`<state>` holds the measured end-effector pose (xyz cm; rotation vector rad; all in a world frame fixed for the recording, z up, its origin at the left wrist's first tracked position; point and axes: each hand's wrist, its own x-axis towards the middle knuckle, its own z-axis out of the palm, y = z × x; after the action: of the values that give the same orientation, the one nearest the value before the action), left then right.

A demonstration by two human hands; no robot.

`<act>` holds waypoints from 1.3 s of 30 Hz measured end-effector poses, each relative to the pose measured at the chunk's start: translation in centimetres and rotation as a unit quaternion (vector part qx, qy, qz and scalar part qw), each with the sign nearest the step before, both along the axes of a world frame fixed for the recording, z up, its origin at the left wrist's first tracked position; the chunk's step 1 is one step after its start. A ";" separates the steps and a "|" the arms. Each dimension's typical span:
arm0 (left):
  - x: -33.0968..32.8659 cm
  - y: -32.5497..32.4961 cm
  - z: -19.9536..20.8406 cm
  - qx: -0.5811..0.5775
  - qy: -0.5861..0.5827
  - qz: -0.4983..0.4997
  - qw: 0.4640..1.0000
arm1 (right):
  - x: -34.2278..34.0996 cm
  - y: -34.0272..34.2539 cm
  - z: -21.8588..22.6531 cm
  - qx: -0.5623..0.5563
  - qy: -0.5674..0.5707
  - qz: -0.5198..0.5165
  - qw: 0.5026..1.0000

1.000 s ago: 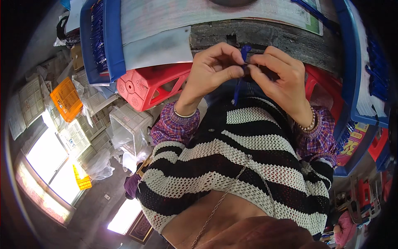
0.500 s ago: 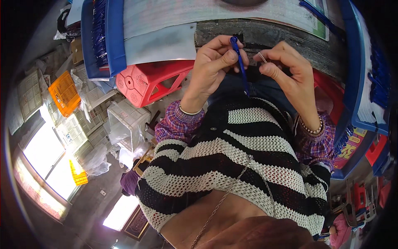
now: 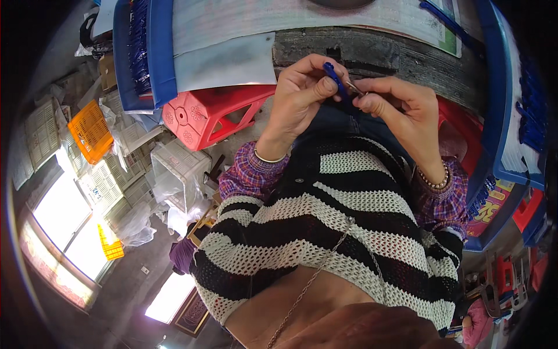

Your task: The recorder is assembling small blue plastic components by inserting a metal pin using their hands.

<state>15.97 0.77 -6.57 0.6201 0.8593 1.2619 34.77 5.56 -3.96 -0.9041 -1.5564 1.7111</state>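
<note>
My left hand (image 3: 295, 96) is closed round a slim dark-blue plastic piece (image 3: 332, 72) with a small rounded upper end. It tilts down to the right between my hands, just in front of the workbench edge. Thumb and forefinger of my right hand (image 3: 407, 103) pinch a thin, shiny metal piece (image 3: 353, 88), whose far end meets or nearly meets the side of the blue piece. Whether the two touch I cannot tell. My right fingertips hide part of the metal piece, and the blue piece's lower end is in shadow.
The dark wooden workbench edge (image 3: 372, 53) lies beyond my hands, with a pale sheet (image 3: 226, 61) over its left part. Blue trays with blue pieces stand at left (image 3: 161, 52) and right (image 3: 499, 75). A red stool (image 3: 195, 119) and plastic crates, one orange (image 3: 91, 131), are at left.
My right hand has moved left and slightly down, bringing the metal piece up to the blue piece. The blue piece has tilted and dropped slightly in my left hand.
</note>
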 end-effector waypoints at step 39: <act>1.4 0.5 0.0 -0.021 0.113 0.049 0.992 | -1.0 1.0 -0.9 0.087 -0.051 0.001 0.995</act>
<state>17.40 1.30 -6.60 0.7030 1.1114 1.2738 33.77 6.54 -4.88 -0.9140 -1.7428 1.5240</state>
